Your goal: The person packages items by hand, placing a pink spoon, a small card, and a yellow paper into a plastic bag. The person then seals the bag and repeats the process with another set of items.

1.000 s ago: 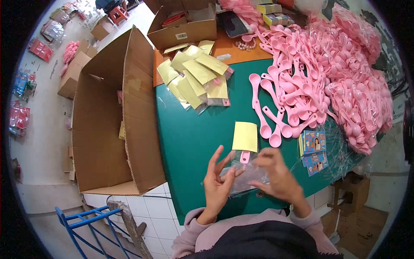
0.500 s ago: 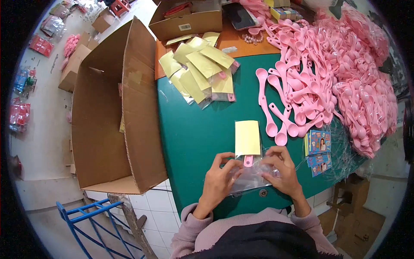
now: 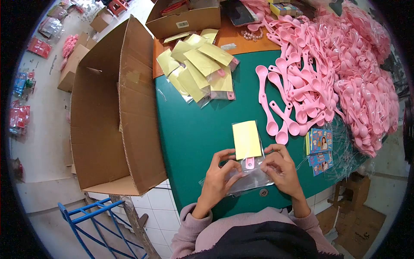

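Seen from beside the bench, two bare hands meet over a clear, thin plastic bag (image 3: 254, 179) on a dark green tabletop (image 3: 202, 134). The left hand (image 3: 221, 175) grasps the film's near-left portion, thumb and fingertips pinched together; the right hand (image 3: 282, 170) pinches the film opposite, its fingers bent more tightly. The bag lies directly between them, with a plain yellow rectangular card (image 3: 247, 140) just beyond the fingertips and the holed end of a pink plastic spoon (image 3: 250, 163) showing beneath the card's near edge. The card sits slightly tilted. To this onlooker, careful handling means an even, light pull from both hands, so the slippery film lies smooth, with the spoon end free of any crease and the card square within; a harder tug on one side would likely skew it. Past the right hand's knuckles, glossy blue printed cards (image 3: 321, 146) lie stacked near loose pink plastic spoons (image 3: 302, 86). Well beyond the left hand, yellow-backed clear packets (image 3: 200, 64) overlap in a heap.
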A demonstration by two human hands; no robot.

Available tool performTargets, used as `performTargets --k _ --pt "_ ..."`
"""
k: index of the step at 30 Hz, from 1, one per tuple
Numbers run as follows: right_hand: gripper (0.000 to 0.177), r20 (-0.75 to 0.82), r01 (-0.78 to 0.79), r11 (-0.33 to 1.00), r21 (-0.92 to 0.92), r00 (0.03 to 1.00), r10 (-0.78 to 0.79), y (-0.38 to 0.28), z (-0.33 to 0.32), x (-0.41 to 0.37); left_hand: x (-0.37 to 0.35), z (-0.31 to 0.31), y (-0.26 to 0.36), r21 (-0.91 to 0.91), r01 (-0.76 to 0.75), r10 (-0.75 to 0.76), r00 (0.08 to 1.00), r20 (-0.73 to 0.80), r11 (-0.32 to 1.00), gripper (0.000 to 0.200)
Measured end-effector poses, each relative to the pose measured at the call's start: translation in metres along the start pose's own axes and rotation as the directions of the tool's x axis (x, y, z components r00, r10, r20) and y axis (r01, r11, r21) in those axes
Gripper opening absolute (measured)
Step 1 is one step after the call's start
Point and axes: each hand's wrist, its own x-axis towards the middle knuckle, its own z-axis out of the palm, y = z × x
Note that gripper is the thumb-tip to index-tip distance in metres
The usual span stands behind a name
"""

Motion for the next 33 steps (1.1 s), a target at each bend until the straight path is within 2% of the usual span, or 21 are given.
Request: performTargets --k 1,2,3,6,7,8,9,12,16,19,21,25,27,28,30,31,32,33 --pt "0.012 -0.009 -0.173 0.969 0.178 0.984 0.177 -0.004 0.0 0.0 -0.001 0.0 0.001 0.0 0.001 -0.001 1.0 0.001 1.0 0.021" --pt "0.01 0.015 -0.329 0.877 0.35 0.938 0.346 -0.006 0.001 0.0 -0.001 0.0 0.002 -0.103 0.092 -0.088 0.995 0.042 0.99 0.02" --pt "0.01 0.015 -0.328 0.878 0.35 0.938 0.345 -0.004 0.001 -0.001 -0.001 0.0 0.003 -0.202 0.185 -0.17 0.981 0.092 0.962 0.019" --pt "0.007 0.054 -0.312 0.873 0.375 0.948 0.315 0.007 0.007 -0.002 -0.003 0.005 0.001 -0.227 0.232 -0.228 0.973 0.044 0.946 0.016" --pt "0.007 0.085 -0.356 0.78 0.514 0.927 0.367 0.007 0.009 -0.002 -0.005 0.007 0.0 -0.226 0.233 -0.229 0.972 0.044 0.946 0.016" --pt "0.007 0.124 -0.39 0.664 0.638 0.903 0.411 0.007 0.011 -0.002 -0.007 0.009 0.0 -0.287 0.313 -0.311 0.949 0.055 0.905 0.017" --pt "0.007 0.125 -0.39 0.663 0.639 0.903 0.41 0.004 0.011 0.0 -0.008 0.01 0.0 -0.345 0.388 -0.389 0.919 0.07 0.855 0.018" --pt "0.008 0.12 -0.471 0.662 0.583 0.856 0.503 -0.004 0.011 0.004 -0.008 0.011 0.002 -0.32 0.45 -0.452 0.889 0.073 0.834 0.013" --pt "0.01 0.068 -0.458 0.656 0.601 0.846 0.528 -0.006 0.014 0.005 -0.006 0.011 0.003 -0.307 0.439 -0.439 0.896 0.072 0.844 0.014" --pt "0.011 0.058 -0.459 0.639 0.617 0.836 0.545 -0.006 0.015 0.006 -0.006 0.015 0.001 -0.387 0.439 -0.454 0.889 0.056 0.811 0.018" --pt "0.011 0.057 -0.463 0.642 0.612 0.835 0.548 -0.004 0.017 0.005 -0.007 0.017 -0.002 -0.548 0.425 -0.462 0.884 0.078 0.721 0.024" --pt "0.01 -0.002 -0.423 0.658 0.623 0.84 0.543 -0.003 0.02 0.002 -0.005 0.015 0.001 -0.576 0.432 -0.499 0.865 0.049 0.694 0.024" --pt "0.01 -0.01 -0.403 0.656 0.638 0.848 0.53 -0.004 0.02 0.002 -0.009 0.019 -0.004 -0.635 0.357 -0.451 0.892 0.014 0.685 0.019" --pt "0.014 0.008 -0.422 0.67 0.611 0.849 0.528 -0.004 0.02 0.002 -0.009 0.018 -0.004 -0.634 0.355 -0.449 0.893 0.014 0.687 0.019" --pt "0.017 0.021 -0.436 0.685 0.583 0.852 0.523 -0.007 0.017 0.004 -0.009 0.015 -0.004 -0.585 0.412 -0.433 0.894 0.113 0.698 0.022" --pt "0.021 0.062 -0.473 0.72 0.508 0.854 0.517 -0.01 0.013 0.007 -0.007 0.011 0.001 -0.584 0.411 -0.43 0.896 0.114 0.7 0.022" --pt "0.025 0.103 -0.503 0.751 0.427 0.852 0.513 -0.014 0.008 0.01 -0.005 0.004 0.009 -0.519 0.431 -0.422 0.895 0.143 0.738 0.025" --pt "0.025 0.098 -0.5 0.753 0.428 0.854 0.511 -0.015 0.001 0.015 -0.002 -0.001 0.012 -0.452 0.446 -0.416 0.893 0.171 0.772 0.029"
